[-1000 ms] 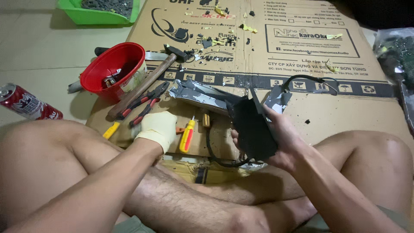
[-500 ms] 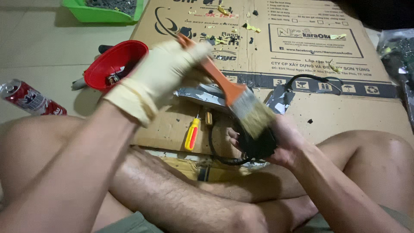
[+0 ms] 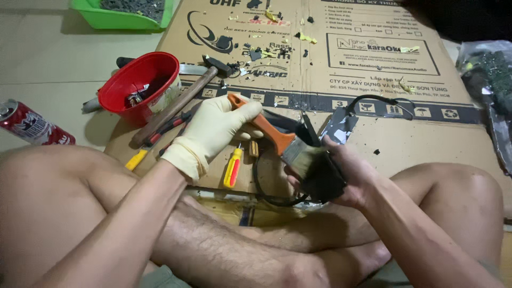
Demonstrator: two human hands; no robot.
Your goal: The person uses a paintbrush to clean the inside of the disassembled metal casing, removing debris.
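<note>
seated cross-legged on the floor [image 3: 37, 58], bare knees to either side of a flattened cardboard sheet [image 3: 373, 90]. left hand [image 3: 216, 130], in a pale rubber glove, closed around the orange handle of a paintbrush [image 3: 277, 141], fingers wrapped tight on it. brush slanted down to the right, bristles laid against a small black part [image 3: 322, 178]. right hand [image 3: 346, 176], bare, cupped under that black part, fingers curled and clamped on it, just above the crossed shins. black cable [image 3: 266, 186] looping down from the part onto the cardboard. just beside the gloved hand, lying on the cardboard: a small red-and-yellow screwdriver [image 3: 233, 166], and further left another yellow-handled tool [image 3: 137, 159] and pliers with red grips [image 3: 173, 125]. wooden-handled hammer [image 3: 178, 104] propped slantwise next to a red bowl [image 3: 140, 80] holding small dark bits. red drink can [image 3: 29, 125] lying on the floor at far left. green tray [image 3: 125, 16] at the top edge. scraps of yellow and black debris [image 3: 266, 50] scattered over the cardboard's upper half.
</note>
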